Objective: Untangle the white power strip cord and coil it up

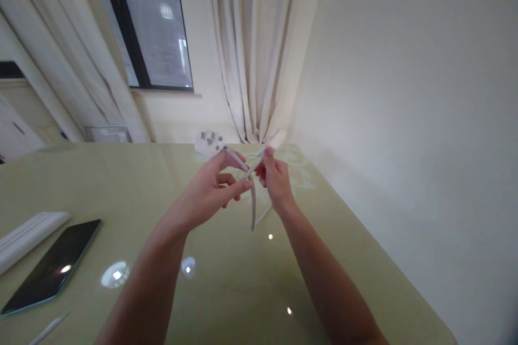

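My left hand [210, 190] and my right hand [275, 178] are raised together above a glossy green table [226, 280]. Both pinch a thick white cable [253, 205]. The left fingers grip the stretch that leads up to a white power strip head [209, 141] with grey sockets. The right fingers close on a second white strand that slants up to the right towards a pale end piece [277, 138]. A loop of the cable hangs down between the two hands, close to the tabletop.
A dark tablet [52, 265] lies at the left of the table beside a white ribbed object [28, 235]. A thin white stick [47, 329] lies near the front left corner. Curtains [254, 48], a window [149, 21] and a plain wall [404, 91] stand behind.
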Demonstrator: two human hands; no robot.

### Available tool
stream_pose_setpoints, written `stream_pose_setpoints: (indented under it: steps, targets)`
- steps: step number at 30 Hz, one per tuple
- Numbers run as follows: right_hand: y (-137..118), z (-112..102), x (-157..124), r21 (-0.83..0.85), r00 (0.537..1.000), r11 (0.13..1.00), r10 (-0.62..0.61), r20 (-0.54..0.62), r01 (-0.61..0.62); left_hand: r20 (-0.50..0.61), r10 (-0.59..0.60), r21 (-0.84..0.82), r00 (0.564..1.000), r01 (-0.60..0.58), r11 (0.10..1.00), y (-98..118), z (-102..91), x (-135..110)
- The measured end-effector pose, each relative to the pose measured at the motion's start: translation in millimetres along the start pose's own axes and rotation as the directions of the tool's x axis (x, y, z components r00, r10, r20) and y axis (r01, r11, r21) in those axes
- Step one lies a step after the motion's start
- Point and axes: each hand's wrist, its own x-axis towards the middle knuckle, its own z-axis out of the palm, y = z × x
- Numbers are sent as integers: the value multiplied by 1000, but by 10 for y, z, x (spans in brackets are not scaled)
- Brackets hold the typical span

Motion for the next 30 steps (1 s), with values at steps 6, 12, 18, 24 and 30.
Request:
stream_pose_setpoints:
  steps: [6, 12, 18, 24, 30]
  targets:
    - [31, -25, -33, -500, 980, 866, 101, 170, -2, -225, 101, 237, 969, -46, 971, -11, -11, 6]
    - [-40, 83, -135, -406, 984, 910, -16, 178, 88, -285, 53, 165, 957, -6, 986, -76, -86, 33]
    - [-270, 129, -323, -338, 907, 881, -200, 371, 332, -372, 19, -1, 928, -21, 1000, -18, -89, 38]
    - [-274, 165, -399, -442, 836, 735, -313, 451, 514, -428, -28, -93, 903, -13, 996, 102, -136, -5]
    - [-131, 175, -324, -391, 783, 697, -414, 465, 601, -244, -137, -228, 960, 81, 970, 101, -273, -56]
